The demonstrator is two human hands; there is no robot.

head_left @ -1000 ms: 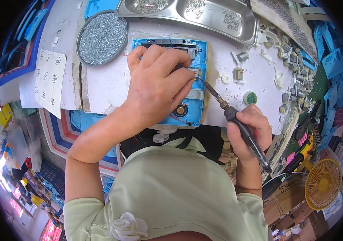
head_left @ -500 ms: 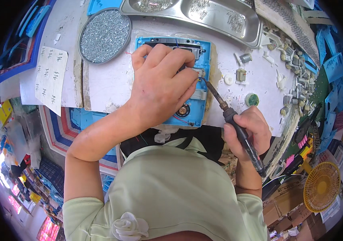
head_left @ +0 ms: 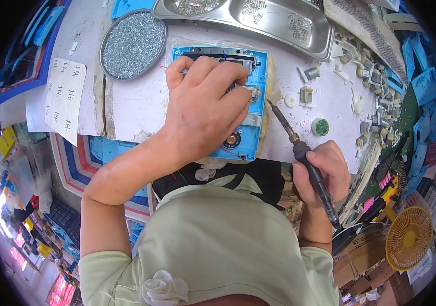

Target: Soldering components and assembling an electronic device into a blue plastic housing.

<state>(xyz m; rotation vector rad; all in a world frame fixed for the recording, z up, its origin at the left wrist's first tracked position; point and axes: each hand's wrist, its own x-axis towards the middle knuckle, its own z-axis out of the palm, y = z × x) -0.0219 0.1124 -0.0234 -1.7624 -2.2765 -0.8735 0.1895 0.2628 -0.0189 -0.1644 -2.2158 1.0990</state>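
A shallow blue plastic casing [head_left: 262, 77] lies on the worktable, with a small round speaker [head_left: 233, 139], a metal part and thin wires inside it. My left hand [head_left: 197, 109] rests over the casing and covers much of its middle. Its thumb and index finger are pinched together near the casing's right side; what sits between the tips is too small to make out. In my right hand [head_left: 325, 173] is a soldering iron [head_left: 305, 154] with a dark handle. Its tip points up and left, just right of the casing and apart from it.
A round dish of screws [head_left: 133, 46] stands at the upper left, beside a paper sheet [head_left: 65, 99] with handwriting. A metal compartment tray [head_left: 274, 30] holds small parts at the back. Small motors [head_left: 312, 74], white plastic pieces and a little green round tub [head_left: 320, 127] lie to the right.
The soldering iron's tip has pulled away from the left fingertips, down and to the right, out of the casing. My left hand has stayed almost in place.
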